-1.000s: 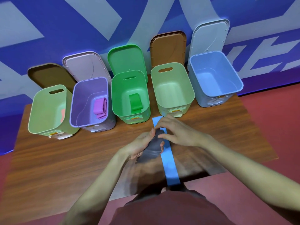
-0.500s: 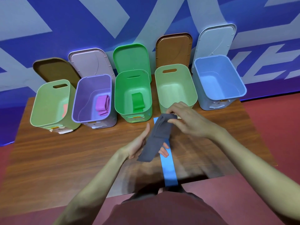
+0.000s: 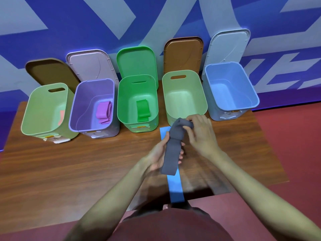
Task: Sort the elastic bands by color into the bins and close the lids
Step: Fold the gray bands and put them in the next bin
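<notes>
A grey elastic band (image 3: 172, 150) hangs above the table, held by both hands. My right hand (image 3: 199, 132) pinches its folded top end just in front of the pale green bin (image 3: 205, 105). My left hand (image 3: 160, 154) grips its middle from the left. Under them a blue band (image 3: 175, 186) lies flat on the table, running to the front edge. The purple bin (image 3: 74, 108) holds a pink band (image 3: 103, 112). The green bin (image 3: 121, 105) holds a green band (image 3: 142, 110). The left pale green bin (image 3: 34, 110) shows a salmon band (image 3: 61, 116). The blue bin (image 3: 251, 94) holds nothing.
The five bins stand in a row at the back of the wooden table (image 3: 69, 162). Their lids lean open against the blue wall: brown lid (image 3: 50, 72), lilac lid (image 3: 90, 65), green lid (image 3: 136, 61), brown lid (image 3: 184, 53), pale blue lid (image 3: 227, 46).
Both hands lifted the grey band off the blue band. My right hand carried its top end up and away toward the pale green bin, folding it over.
</notes>
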